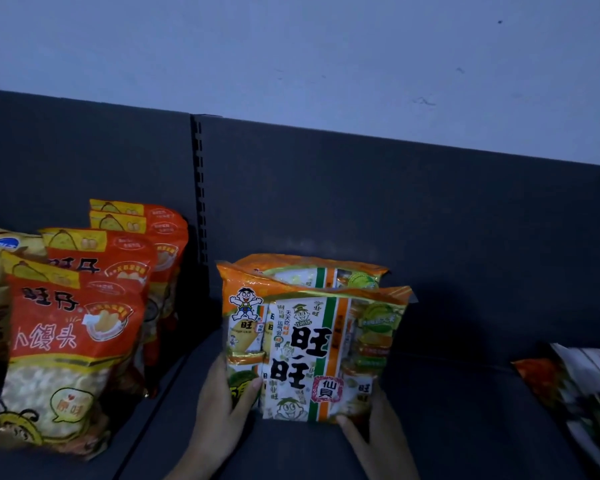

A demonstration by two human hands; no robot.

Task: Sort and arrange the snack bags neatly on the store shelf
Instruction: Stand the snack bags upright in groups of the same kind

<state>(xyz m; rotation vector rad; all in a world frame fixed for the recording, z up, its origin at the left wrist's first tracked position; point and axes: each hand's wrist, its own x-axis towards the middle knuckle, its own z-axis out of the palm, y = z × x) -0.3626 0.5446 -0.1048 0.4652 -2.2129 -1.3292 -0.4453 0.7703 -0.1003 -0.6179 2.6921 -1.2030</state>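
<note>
Left hand [219, 407] and right hand [374, 427] apart, clasping lower corners of orange rice-cracker bag [312, 355]; bag upright mid-shelf [447, 427], another behind; likely light, crinkly, slippery film, brittle contents; best held low at side edges; red bags [73, 348] stand left.

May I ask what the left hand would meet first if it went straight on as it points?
The left hand grips the front senbei bag; straight ahead, the gap looks free to the shelf back panel, though depth is unclear.
</note>
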